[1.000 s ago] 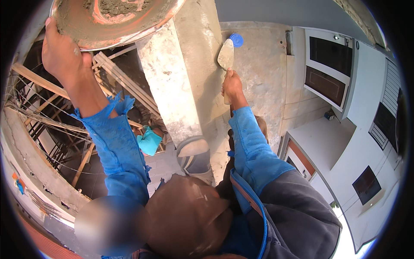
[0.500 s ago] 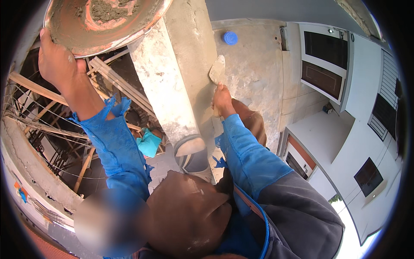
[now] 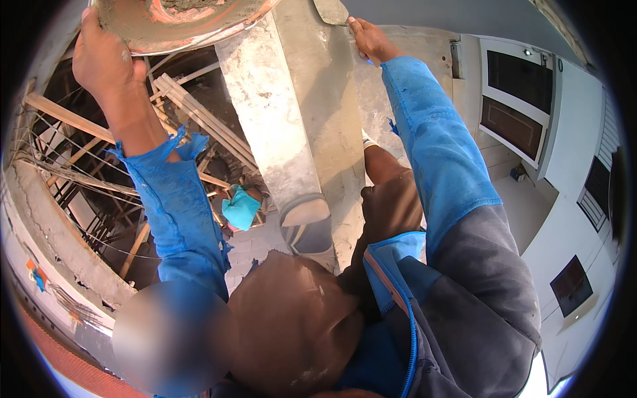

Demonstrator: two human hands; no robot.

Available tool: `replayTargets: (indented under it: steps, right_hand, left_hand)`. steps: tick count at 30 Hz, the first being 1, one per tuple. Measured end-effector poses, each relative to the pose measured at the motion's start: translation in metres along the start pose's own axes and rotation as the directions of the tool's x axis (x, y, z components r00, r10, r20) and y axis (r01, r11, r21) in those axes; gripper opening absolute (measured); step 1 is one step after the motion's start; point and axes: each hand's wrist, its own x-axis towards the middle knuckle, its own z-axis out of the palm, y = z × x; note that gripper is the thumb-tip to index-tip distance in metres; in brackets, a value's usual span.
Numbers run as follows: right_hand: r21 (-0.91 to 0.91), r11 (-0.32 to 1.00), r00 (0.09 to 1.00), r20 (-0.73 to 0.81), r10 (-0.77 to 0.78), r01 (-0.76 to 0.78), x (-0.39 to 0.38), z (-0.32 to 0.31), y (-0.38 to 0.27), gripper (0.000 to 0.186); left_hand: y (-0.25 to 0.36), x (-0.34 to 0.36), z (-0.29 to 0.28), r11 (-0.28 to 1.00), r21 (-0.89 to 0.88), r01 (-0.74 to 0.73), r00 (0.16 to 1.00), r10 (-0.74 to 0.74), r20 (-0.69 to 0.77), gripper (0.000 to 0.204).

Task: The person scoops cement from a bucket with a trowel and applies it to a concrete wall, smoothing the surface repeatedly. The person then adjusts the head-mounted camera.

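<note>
At the upper left my left hand (image 3: 103,63) is closed on the rim of a round basin (image 3: 199,44), which holds grey wet mortar (image 3: 189,5) and is cut off by the top edge. My right hand (image 3: 373,41) stretches far forward at the top centre. It grips a trowel whose rounded, mortar-smeared blade (image 3: 331,11) lies against or just over the damp grey plaster band (image 3: 298,40); contact cannot be told. Most of the trowel's handle is hidden in my fingers. Beside the band runs a paler concrete strip (image 3: 265,86).
My striped shoe (image 3: 305,222) rests on the concrete ledge. Down to the left are wooden poles (image 3: 202,119), wires and a person in a turquoise top (image 3: 241,209). A white building front with a dark-paned door (image 3: 514,99) stands at the right.
My right hand has moved the trowel forward, up to the top edge of the view, with the arm stretched out. The left hand still holds the basin, which sits slightly higher in view.
</note>
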Motion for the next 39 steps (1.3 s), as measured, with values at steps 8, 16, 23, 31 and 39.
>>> replayTargets:
  steps: [8, 16, 23, 31, 39]
  right_hand:
    - [-0.106, 0.946, 0.903, 0.283, 0.323, -0.306, -0.229, 0.081, 0.069, 0.051]
    - [-0.335, 0.813, 0.774, -0.278, -0.569, 0.477, -0.249, -0.024, -0.087, 0.037]
    - [-0.739, 0.546, 0.634, -0.211, -0.744, 0.395, -0.202, -0.037, -0.285, 0.043]
    - [-0.825, 0.419, 0.641, -0.092, -0.762, 0.38, -0.2, -0.019, -0.268, 0.045]
    - [-0.811, 0.34, 0.632, 0.048, -0.774, 0.477, -0.193, -0.02, -0.266, 0.043]
  left_hand:
    - [-0.006, -0.004, -0.01, 0.979, -0.131, 0.155, 0.988, -0.154, 0.014, 0.04]
    - [0.02, -0.019, 0.001, 0.999, 0.033, 0.03, 0.942, -0.04, 0.333, 0.046]
    - [0.045, -0.029, 0.013, 0.968, 0.233, -0.088, 0.862, -0.043, 0.505, 0.054]
    - [0.028, 0.011, 0.004, 0.989, 0.144, -0.038, 0.806, -0.055, 0.59, 0.058]
    - [0.034, 0.029, 0.004, 0.988, 0.139, 0.07, 0.771, -0.142, 0.62, 0.05]
